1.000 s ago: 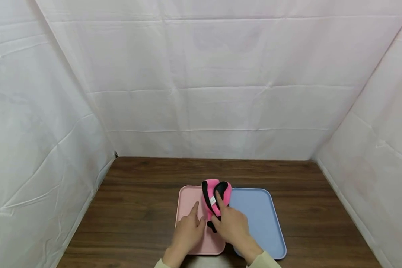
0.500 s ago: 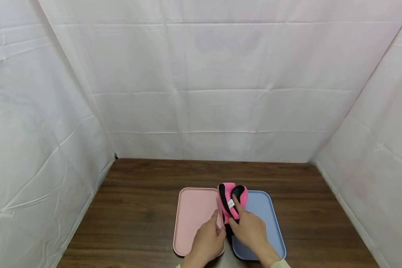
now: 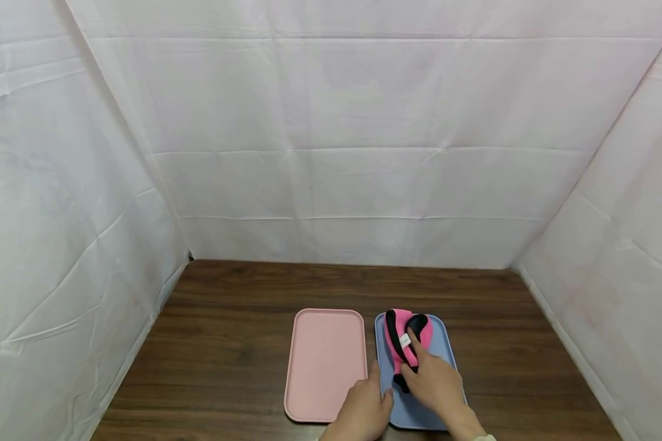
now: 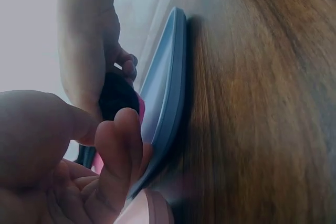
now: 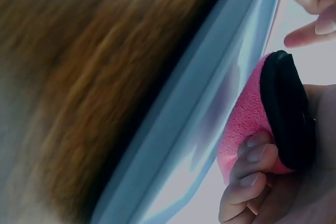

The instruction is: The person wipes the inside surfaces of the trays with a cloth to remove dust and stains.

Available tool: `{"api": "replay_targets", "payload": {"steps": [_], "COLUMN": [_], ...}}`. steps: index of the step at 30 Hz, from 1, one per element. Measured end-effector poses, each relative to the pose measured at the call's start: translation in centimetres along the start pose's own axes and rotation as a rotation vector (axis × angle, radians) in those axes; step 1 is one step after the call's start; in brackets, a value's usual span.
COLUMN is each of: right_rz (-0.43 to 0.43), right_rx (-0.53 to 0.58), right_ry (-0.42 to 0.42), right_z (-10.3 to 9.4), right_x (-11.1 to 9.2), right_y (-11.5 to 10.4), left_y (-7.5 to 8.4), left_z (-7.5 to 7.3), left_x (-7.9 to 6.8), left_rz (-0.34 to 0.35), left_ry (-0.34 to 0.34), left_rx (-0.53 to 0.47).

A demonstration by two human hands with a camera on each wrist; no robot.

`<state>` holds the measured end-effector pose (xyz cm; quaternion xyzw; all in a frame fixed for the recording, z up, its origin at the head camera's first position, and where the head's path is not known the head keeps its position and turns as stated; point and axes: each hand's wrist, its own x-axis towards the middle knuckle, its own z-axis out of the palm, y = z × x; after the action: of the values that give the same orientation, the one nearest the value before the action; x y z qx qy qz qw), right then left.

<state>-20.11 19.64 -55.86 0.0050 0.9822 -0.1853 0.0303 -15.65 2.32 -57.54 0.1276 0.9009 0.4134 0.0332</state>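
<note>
A folded, soft pink item with black trim and a small white tag is over the blue tray. My right hand grips it from the near right side, with the index finger laid along its top. In the right wrist view, curled fingers press into the fuzzy pink cloth, which sits just above the tray's surface. My left hand is at the blue tray's near left edge, index finger pointing forward, holding nothing. The left wrist view shows its other fingers loosely bent.
A pink tray lies left of the blue one, a narrow gap between them. Both rest on a dark brown wooden table. White cloth walls rise at the back and sides.
My right hand has carried the pink and black item rightward from over the pink tray to over the blue tray. My left hand has moved right alongside it.
</note>
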Motion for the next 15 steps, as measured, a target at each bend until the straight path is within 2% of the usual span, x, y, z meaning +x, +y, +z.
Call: {"api": "replay_targets", "payload": {"steps": [4,7,11,15], "right_rz": [0.018,0.039,0.044,0.03], "right_rx": [-0.008,-0.02,-0.027,-0.043], "right_ry": [-0.032,-0.055,-0.077,-0.062], "right_z": [0.2,0.5,0.6,0.2], "right_x": [0.1,0.2,0.4,0.5], "right_y": [0.9,1.5,2.0,2.1], "left_y": [-0.3,-0.3,0.4,1.2], "left_z": [0.8,1.5,2.0,2.3], "left_x": [0.0,0.0,0.0,0.1], "left_rz": [0.039,0.031,-0.06,-0.18], "left_ry": [0.008,0.004,-0.033,-0.049], "left_rx": [0.064,0.156,0.186,0.153]}}
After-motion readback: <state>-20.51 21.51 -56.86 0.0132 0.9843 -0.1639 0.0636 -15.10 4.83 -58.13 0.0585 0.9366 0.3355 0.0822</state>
